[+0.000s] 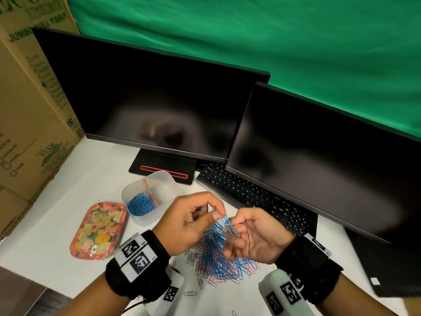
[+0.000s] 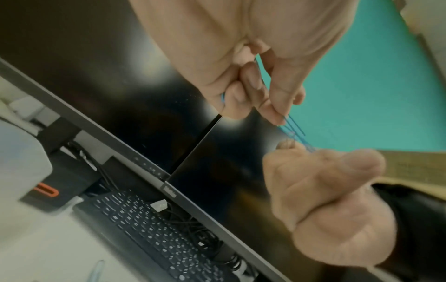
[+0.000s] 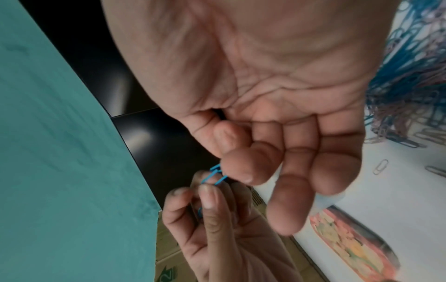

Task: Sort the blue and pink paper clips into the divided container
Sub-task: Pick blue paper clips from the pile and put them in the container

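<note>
Blue paper clips (image 1: 229, 222) are held up in the air between both hands, above the mixed pile of blue and pink clips (image 1: 218, 258) on the white worktop (image 1: 45, 236). One end is pinched by the left hand (image 1: 193, 222) with thumb and first finger; the other end is pinched by the right hand (image 1: 255, 236), whose other fingers are loosely bent. Just behind the left hand sits the divided container (image 1: 148, 197), with blue clips in its left part. A flowered tray (image 1: 100, 231) lies beside it.
</note>
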Action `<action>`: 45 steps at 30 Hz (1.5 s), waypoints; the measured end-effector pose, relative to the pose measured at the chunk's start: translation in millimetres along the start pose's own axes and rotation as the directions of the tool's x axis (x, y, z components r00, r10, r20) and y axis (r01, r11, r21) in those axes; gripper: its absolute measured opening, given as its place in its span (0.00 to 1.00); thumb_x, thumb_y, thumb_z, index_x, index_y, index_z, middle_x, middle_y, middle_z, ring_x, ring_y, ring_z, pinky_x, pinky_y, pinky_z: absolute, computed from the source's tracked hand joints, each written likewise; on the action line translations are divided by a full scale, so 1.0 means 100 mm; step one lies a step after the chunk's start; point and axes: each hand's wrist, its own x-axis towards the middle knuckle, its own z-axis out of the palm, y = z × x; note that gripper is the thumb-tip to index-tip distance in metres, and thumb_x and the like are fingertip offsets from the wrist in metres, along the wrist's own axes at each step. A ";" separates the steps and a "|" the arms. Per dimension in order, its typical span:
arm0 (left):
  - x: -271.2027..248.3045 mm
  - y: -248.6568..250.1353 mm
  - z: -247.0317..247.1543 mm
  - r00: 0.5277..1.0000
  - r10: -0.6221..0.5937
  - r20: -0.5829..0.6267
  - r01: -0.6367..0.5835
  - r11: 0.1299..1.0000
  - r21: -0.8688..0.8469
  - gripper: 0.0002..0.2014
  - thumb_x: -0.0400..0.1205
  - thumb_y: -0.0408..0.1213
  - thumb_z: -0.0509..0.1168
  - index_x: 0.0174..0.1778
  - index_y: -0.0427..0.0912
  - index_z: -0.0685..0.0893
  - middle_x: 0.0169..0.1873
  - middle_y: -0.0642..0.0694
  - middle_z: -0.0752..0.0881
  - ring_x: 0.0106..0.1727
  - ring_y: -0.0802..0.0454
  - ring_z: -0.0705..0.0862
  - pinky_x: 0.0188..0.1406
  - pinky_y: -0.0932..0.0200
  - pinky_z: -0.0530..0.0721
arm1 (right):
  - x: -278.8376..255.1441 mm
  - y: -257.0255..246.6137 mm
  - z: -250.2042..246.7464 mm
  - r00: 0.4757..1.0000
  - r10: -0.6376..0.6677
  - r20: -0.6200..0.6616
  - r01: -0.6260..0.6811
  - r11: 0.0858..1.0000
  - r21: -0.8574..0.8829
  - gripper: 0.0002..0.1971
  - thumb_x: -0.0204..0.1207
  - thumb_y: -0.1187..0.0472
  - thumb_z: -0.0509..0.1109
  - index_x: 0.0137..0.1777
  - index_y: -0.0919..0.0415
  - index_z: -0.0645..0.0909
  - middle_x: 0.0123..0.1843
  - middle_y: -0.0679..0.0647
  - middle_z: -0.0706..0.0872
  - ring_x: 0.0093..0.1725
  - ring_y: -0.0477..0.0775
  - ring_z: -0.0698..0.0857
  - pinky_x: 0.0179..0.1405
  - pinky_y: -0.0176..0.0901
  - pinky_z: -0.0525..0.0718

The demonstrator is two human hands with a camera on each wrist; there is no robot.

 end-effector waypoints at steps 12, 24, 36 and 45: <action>0.13 -0.01 -0.13 0.997 -0.070 -0.041 0.067 0.995 -0.071 0.04 0.79 0.36 0.68 0.43 0.51 0.85 0.33 0.43 0.78 0.32 0.35 0.69 0.34 0.54 0.68 | 0.03 0.06 -0.13 0.991 -0.042 -0.124 -0.005 0.936 -0.353 0.12 0.68 0.58 0.62 0.25 0.58 0.71 0.21 0.55 0.76 0.28 0.59 0.86 0.28 0.41 0.78; 0.01 -0.61 -0.48 0.846 -0.462 -0.266 0.489 0.871 0.043 0.11 0.84 0.30 0.63 0.44 0.46 0.89 0.43 0.53 0.89 0.39 0.67 0.84 0.47 0.64 0.76 | 0.44 0.64 -0.72 0.890 -0.226 -0.396 -0.331 0.275 -0.903 0.18 0.71 0.49 0.66 0.40 0.68 0.83 0.45 0.68 0.86 0.47 0.67 0.86 0.37 0.48 0.83; 0.22 -1.14 -1.19 0.541 -0.627 -0.561 0.833 0.493 0.252 0.13 0.83 0.36 0.60 0.51 0.36 0.90 0.53 0.36 0.88 0.56 0.36 0.83 0.61 0.49 0.82 | 0.59 0.76 -0.84 0.845 -0.271 -0.462 -0.340 0.393 -0.854 0.23 0.69 0.49 0.58 0.45 0.69 0.83 0.42 0.68 0.87 0.34 0.50 0.75 0.46 0.56 0.86; 0.38 -1.16 -1.09 0.562 -0.653 -0.508 0.773 0.195 0.604 0.17 0.86 0.42 0.57 0.64 0.36 0.79 0.62 0.37 0.84 0.63 0.39 0.83 0.62 0.51 0.79 | 0.54 0.79 -0.89 0.838 -0.300 -0.456 -0.318 0.412 -0.854 0.18 0.77 0.55 0.60 0.48 0.69 0.84 0.49 0.64 0.88 0.52 0.64 0.87 0.47 0.50 0.85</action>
